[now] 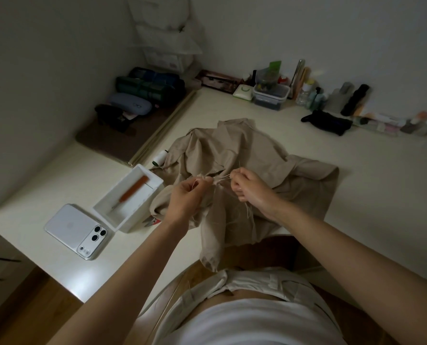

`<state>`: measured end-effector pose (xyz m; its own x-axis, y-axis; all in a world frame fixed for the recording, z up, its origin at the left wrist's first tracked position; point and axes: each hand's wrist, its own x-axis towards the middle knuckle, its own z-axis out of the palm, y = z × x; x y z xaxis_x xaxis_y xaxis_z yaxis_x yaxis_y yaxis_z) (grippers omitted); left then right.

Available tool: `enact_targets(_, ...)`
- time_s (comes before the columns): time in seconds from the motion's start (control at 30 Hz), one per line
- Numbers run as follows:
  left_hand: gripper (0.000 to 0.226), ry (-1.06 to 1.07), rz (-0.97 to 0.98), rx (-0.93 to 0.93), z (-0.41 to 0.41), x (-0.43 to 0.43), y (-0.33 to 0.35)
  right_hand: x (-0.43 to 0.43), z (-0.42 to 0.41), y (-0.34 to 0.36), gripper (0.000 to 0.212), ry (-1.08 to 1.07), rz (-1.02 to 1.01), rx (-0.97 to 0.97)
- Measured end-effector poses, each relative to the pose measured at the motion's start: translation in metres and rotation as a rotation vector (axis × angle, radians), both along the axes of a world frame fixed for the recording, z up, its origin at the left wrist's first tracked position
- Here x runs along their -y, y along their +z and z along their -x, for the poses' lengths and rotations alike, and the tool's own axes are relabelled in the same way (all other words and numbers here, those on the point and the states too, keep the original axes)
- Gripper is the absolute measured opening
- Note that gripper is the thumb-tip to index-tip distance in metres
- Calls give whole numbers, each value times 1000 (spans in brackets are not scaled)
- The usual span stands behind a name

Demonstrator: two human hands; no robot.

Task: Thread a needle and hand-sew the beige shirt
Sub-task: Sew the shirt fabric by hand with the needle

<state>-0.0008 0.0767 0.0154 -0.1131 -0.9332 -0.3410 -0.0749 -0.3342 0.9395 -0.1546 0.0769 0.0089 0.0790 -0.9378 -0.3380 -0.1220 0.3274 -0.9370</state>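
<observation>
left hand (186, 195) pinches thread (222, 180) | right hand (248, 186) pinches it too (taut) | over beige shirt (244, 150)

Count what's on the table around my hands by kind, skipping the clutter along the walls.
Beige shirt: 1
Loose thread: 1
Thread spool: 1
White box: 1
Orange-handled tool: 1
Phone: 1
Partly hidden red item: 1
Total: 7

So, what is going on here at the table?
A person is working on the shirt, which lies on the table and hangs over its near edge. The left hand pinches a fold of it; the right hand pinches thread stretched between the two hands. I cannot make out a needle. A spool and a box with a tool lie to the left.
</observation>
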Motion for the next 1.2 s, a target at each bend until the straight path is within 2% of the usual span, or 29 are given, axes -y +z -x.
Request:
enact_targets(0.17, 27, -29, 37, 16, 0, -1, 0, 1, 3, -5, 23, -66, 30, -58)
enact_targets(0.27, 23, -45, 51, 19, -1, -1, 0, 1, 7, -1, 44, -55, 46, -67)
enact_targets(0.43, 30, -47, 113, 79, -1, 0, -1, 1, 6, 7, 20, 116, 112, -134)
enact_targets(0.53, 20, -48, 124, 80, 0, 0, 0, 4, 3, 2, 5, 41, 149, -215)
enact_targets(0.63, 17, -35, 103, 76, 0, 0, -2, 3, 2, 8, 12, -6, 132, -137)
enact_targets(0.8, 13, -7, 59, 74, -4, 1, -8, 8, 9, 12, 19, -20, -8, 63)
enact_targets(0.93, 17, -4, 37, 78, -3, 1, -5, 10, 11, 13, 25, -72, -41, 238)
enact_targets(1.13, 20, 3, 58, 83, 0, -2, 2, 11, 11, 9, 27, -149, -35, 278)
enact_targets(1.2, 26, 3, 49, 44, 0, -4, 6, 11, 11, 9, 28, -176, -24, 232)
